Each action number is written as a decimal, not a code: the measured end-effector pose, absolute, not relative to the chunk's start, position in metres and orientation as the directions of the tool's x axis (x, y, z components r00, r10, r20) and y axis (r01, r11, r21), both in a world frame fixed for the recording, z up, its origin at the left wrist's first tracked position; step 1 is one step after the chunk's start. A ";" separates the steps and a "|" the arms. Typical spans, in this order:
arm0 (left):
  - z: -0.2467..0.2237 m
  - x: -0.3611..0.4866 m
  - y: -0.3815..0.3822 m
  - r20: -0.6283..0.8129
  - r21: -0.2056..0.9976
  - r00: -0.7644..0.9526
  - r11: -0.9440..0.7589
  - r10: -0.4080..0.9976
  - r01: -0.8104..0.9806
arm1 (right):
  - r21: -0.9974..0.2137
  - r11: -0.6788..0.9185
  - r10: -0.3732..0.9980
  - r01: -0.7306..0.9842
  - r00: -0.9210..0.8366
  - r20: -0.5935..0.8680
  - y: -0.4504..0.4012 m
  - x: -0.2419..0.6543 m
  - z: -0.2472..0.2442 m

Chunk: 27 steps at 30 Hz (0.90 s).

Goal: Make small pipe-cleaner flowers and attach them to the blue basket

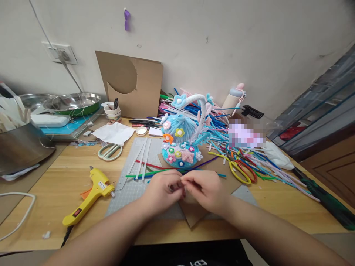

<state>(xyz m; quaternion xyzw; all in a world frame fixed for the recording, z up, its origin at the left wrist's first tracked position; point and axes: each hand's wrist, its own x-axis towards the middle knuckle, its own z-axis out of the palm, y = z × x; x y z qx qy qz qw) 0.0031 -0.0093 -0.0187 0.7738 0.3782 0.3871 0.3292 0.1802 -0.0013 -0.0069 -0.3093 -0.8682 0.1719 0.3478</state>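
Observation:
My left hand (165, 190) and my right hand (206, 190) meet fingertip to fingertip above a piece of brown cardboard (191, 214). Both are closed in a pinch. Whatever lies between the fingers is too small or hidden to name. Just beyond them stands a blue fuzzy pipe-cleaner craft (181, 129) with a tall looped white handle and many small coloured flowers. Several coloured pipe cleaners (155, 173) lie across the grey cutting mat (124, 192) behind my hands. Clear glue sticks (145, 159) rest on the mat's left part.
A yellow hot glue gun (95, 194) lies on the left, near green-handled scissors (110, 152). At right are yellow-handled scissors (240, 173) and a heap of pipe cleaners (219, 118). A metal pot (24, 151) stands far left. Cut cardboard (146, 88) leans on the wall.

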 end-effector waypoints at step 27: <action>-0.015 0.003 -0.005 0.016 0.962 0.061 0.001 0.998 -0.271 | -0.601 0.728 0.671 0.331 -0.525 0.523 0.001 0.174 -0.019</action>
